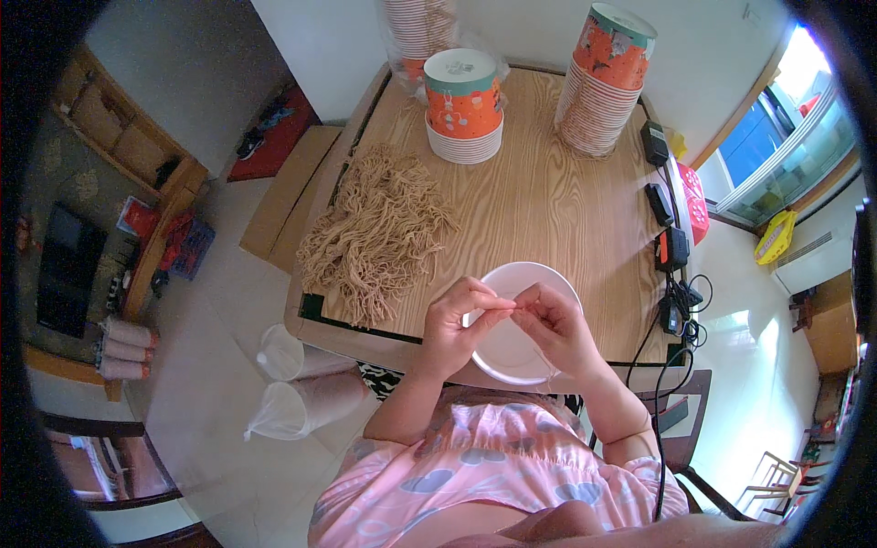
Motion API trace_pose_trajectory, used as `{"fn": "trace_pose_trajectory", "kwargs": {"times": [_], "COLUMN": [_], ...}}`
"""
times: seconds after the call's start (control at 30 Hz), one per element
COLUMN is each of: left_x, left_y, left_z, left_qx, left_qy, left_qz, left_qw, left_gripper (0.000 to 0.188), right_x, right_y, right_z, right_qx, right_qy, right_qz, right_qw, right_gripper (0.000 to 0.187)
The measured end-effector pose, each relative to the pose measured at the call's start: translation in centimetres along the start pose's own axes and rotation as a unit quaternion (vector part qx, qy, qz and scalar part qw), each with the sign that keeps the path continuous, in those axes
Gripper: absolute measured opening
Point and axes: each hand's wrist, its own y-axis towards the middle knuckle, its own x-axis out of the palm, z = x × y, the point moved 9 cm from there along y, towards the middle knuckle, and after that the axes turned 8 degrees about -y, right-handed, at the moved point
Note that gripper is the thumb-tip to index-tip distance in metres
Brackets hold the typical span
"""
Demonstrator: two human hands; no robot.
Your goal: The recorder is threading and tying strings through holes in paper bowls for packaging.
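Note:
Above a white paper bucket (512, 358), my left hand (457, 321) and my right hand (554, 329) meet with thumbs and forefingers pinched together. Between the fingertips is what looks like a thin tan string, mostly hidden by the fingers. A faint strand (552, 373) shows below my right hand at the bucket's rim. The bucket's open mouth faces up at the table's near edge. To the left lies a loose heap of tan strings (375, 233), touched by neither hand.
A short stack of orange-and-green paper buckets (463, 105) stands upside down at the back; a taller stack (603, 82) rises right of it. Black adapters and cables (671, 247) run along the table's right edge. Bagged white bucket stacks (306, 406) lie on the floor at left.

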Motion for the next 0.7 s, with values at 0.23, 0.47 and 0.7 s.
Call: {"fn": "trace_pose_trajectory", "kwargs": {"times": [0.23,0.47,0.7], "left_x": [0.1,0.8,0.5], "left_y": [0.0,0.2,0.0], "left_z": [1.5,2.1,1.5], "left_qx": [0.054,0.087,0.081], "left_qy": [0.145,0.184,0.212], "left_qz": [0.036,0.021,0.007], "left_qw": [0.987,0.979,0.974], "left_gripper": [0.01,0.012,0.014], "right_x": [-0.4,-0.4,-0.3], "right_y": [-0.1,-0.3,-0.6], "right_z": [-0.7,-2.5,-3.6], "right_qx": [0.017,-0.034,-0.079], "right_qy": [-0.075,-0.189,-0.229], "right_qz": [0.023,0.06,0.063], "right_qw": [0.997,0.98,0.968], "right_gripper": [0.005,0.009,0.009]}}
